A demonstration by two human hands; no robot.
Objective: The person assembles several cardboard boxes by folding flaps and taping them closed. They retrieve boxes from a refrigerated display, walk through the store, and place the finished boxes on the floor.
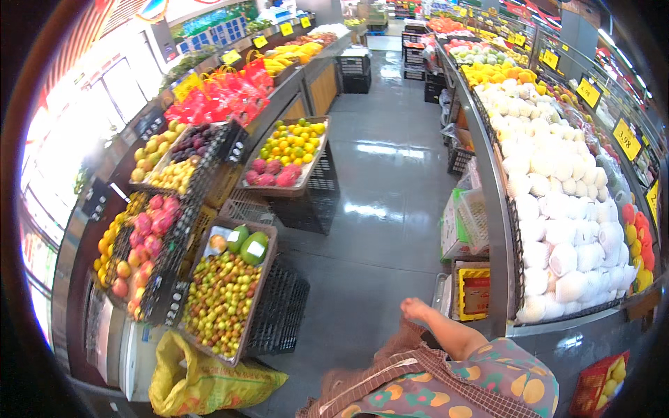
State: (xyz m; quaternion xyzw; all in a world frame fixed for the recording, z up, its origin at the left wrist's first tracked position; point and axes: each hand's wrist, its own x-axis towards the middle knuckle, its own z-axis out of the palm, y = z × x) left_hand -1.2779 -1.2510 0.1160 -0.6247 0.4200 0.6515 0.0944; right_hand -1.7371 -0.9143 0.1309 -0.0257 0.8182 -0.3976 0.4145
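Note:
My right hand (416, 308) is held out ahead of me over the grey floor, with a bare forearm below a floral sleeve. Its fingers look curled together and nothing shows in them. It is nearest to a yellow crate (474, 292) low under the right-hand stand, without touching it. My left hand does not show; a brown checked apron (376, 380) and blurred brown cloth fill the lower middle. Off to the left, a tray of small green-brown fruit (223, 299) with two large green fruits (254, 248) rests on black crates (280, 306).
A yellow sack (202, 380) lies on the floor at lower left. Pink dragon fruit (275, 173) and yellow citrus share another raised tray. White-wrapped fruit (564, 230) covers the right-hand stand. A red basket (601, 383) sits at lower right. The aisle floor (376, 174) runs ahead between stands.

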